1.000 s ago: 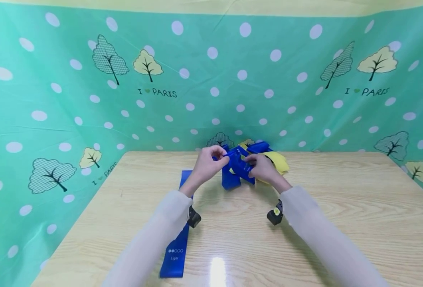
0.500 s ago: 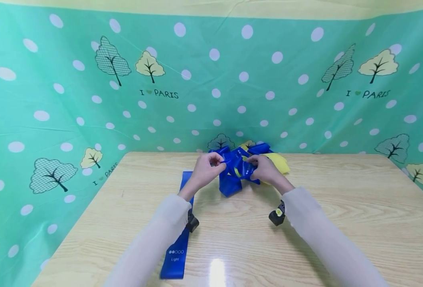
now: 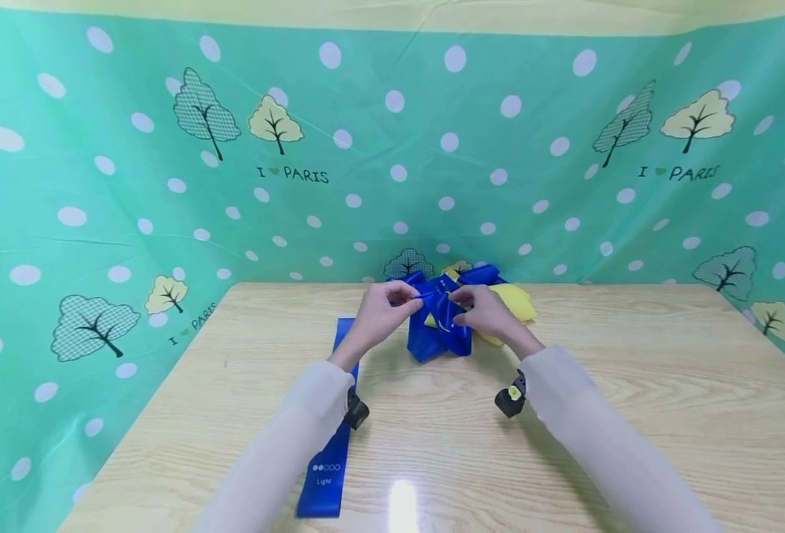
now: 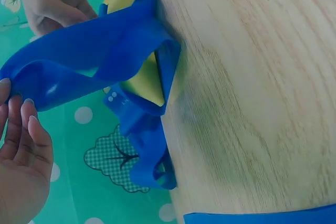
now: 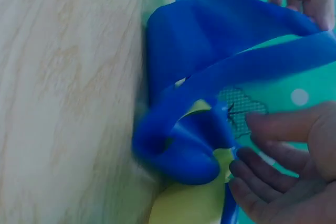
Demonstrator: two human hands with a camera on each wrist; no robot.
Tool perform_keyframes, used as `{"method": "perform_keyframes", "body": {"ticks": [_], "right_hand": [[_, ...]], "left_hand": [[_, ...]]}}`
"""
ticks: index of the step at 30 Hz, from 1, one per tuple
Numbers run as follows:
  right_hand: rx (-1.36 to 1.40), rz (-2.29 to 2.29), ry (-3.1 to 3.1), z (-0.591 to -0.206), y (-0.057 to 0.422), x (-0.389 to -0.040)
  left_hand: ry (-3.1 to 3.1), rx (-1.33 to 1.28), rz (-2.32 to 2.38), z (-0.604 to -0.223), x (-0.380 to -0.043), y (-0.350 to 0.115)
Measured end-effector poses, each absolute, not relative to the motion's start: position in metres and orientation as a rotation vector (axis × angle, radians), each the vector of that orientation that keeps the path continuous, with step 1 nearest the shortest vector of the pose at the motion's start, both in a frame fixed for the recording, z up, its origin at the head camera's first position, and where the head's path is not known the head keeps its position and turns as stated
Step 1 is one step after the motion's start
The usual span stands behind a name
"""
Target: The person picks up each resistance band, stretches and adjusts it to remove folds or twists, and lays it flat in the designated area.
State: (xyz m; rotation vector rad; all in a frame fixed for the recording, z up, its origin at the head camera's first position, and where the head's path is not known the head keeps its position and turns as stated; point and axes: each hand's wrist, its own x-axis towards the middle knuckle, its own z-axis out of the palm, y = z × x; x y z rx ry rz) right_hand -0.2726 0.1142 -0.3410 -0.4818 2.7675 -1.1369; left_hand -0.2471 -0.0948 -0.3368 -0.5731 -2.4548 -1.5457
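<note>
My left hand [image 3: 386,307] pinches one end of a blue resistance band [image 4: 68,56] between thumb and fingertips. This band stretches across in a twisted loop at the table's far edge, tangled with other blue bands [image 4: 142,127] and a yellow band [image 3: 515,300]. My right hand [image 3: 488,309] is at the right side of the tangle. In the right wrist view its thumb and loosely bent fingers [image 5: 262,174] stand apart, fingertips right by a blue loop [image 5: 184,156] and nothing pinched between them. A flat blue band [image 3: 322,492] printed "Light" lies under my left forearm.
The bands rest on a light wooden table [image 3: 232,414]. Behind its far edge hangs a green curtain [image 3: 366,148] with white dots and trees. Black wrist cameras sit below both cuffs.
The lower part of the tangled blue band has shifted and now hangs further down in front of the right hand. The right fingers have loosened a little; the left hand keeps its pinch.
</note>
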Motion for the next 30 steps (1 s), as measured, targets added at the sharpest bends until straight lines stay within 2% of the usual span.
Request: {"method": "perform_keyframes", "body": {"ticks": [11,14,20,30], "right_hand": [[-0.548,-0.87,2.991,-0.362,0.109,-0.28],[-0.496,-0.796,3.044,-0.367,0.11,-0.282],[-0.398,-0.871,3.075,-0.373,0.117,-0.283],[-0.357,-0.949,3.1,-0.362,0.116,-0.278]], "left_hand": [[-2.501,-0.52,-1.548,-0.342,-0.244,-0.1],[-2.512,-0.517,-1.536,-0.345,-0.244,-0.102],[-2.532,-0.51,-1.521,-0.35,-0.245,-0.101],[-2.549,-0.515,-1.516,-0.352,-0.244,-0.099]]}}
